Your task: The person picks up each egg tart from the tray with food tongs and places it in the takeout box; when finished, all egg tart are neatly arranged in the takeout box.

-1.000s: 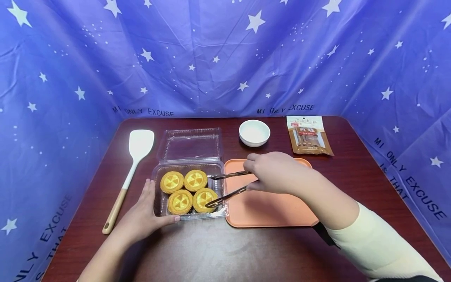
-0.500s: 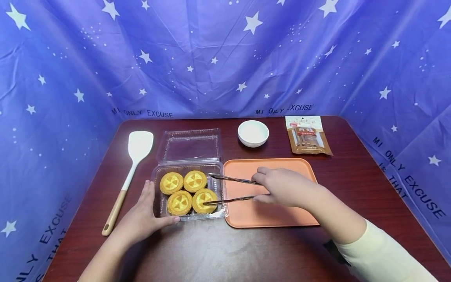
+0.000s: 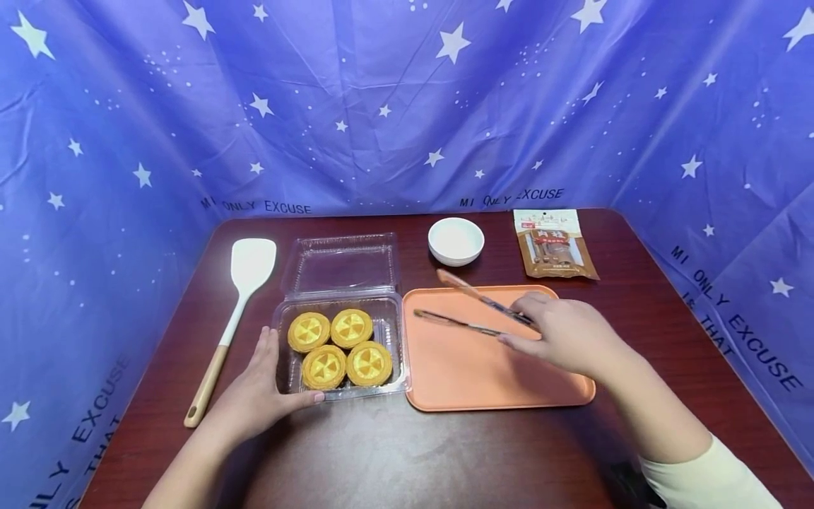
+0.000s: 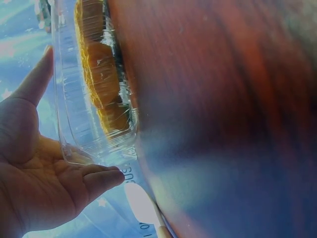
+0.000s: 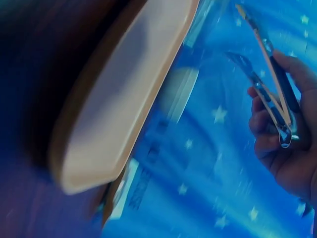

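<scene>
My right hand [image 3: 566, 332] grips metal food tongs [image 3: 467, 325] above the orange tray [image 3: 502, 385]. The tongs' arms are spread, with nothing between their tips; in the right wrist view the tongs [image 5: 280, 89] show whole, fingers round both arms. At the front left corner of a clear plastic clamshell box [image 3: 408, 378] rests my left hand [image 3: 257, 389], thumb along the front rim and straight fingers by the left side. Several yellow egg tarts [image 3: 324, 366] sit inside the box. The left wrist view has the left hand [image 4: 54, 183] against the box [image 4: 69, 129], fingers extended.
Behind the box lies its raised clear lid [image 3: 346, 261]. A white bowl [image 3: 456, 242] and a brown-and-white snack packet [image 3: 555, 244] are at the table's back. On the left lies a white spatula [image 3: 238, 304] with a wooden handle. A starry blue curtain [image 3: 356, 106] surrounds the table.
My right hand has drawn the tongs rightward, out of the box and up over the tray. Their tips have left the front right tart. The left hand and the tarts stay in place.
</scene>
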`<state>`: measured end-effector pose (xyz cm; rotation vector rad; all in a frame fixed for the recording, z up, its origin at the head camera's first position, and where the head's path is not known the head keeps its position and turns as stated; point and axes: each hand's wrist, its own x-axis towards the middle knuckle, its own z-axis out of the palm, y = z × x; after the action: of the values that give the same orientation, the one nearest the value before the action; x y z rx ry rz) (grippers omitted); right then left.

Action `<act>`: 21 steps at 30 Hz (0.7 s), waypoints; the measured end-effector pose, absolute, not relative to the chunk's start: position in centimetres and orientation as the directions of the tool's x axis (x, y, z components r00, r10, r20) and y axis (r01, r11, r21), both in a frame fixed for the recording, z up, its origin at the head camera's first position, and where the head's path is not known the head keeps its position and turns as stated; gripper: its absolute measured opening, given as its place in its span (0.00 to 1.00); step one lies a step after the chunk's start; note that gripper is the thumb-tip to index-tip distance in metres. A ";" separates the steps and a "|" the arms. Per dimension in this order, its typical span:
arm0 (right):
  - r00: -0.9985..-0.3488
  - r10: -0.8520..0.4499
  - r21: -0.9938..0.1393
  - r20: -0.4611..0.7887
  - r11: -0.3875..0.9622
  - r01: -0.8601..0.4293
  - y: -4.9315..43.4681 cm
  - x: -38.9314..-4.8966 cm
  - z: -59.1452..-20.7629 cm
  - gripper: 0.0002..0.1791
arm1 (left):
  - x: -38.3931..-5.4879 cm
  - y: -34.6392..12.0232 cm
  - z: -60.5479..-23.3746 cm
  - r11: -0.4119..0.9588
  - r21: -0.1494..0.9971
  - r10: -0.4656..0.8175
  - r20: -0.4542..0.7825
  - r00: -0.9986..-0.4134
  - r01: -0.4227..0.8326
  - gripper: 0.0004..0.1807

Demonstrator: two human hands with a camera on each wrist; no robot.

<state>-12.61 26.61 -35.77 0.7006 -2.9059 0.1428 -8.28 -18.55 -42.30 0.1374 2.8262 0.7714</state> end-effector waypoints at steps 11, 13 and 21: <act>-0.994 -0.036 -0.145 0.099 0.988 -0.051 34.4 -11.4 -36.2 0.33 | -8.3 -18.5 -42.2 0.859 0.511 0.145 -0.182 -0.972 0.033 0.79; -0.997 0.013 -0.158 0.081 0.987 0.000 35.5 -11.1 -36.5 0.36 | -8.2 -18.5 -42.2 0.859 0.510 0.146 -0.185 -0.972 0.032 0.79; -0.989 0.144 -0.137 -0.023 0.980 0.146 39.8 -9.8 -37.5 0.41 | -8.2 -18.6 -42.3 0.859 0.512 0.145 -0.182 -0.973 0.032 0.79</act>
<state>-9.85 39.80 -37.55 -0.2301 -3.1383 0.2193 -8.25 -18.59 -42.26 0.1353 2.8193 0.7710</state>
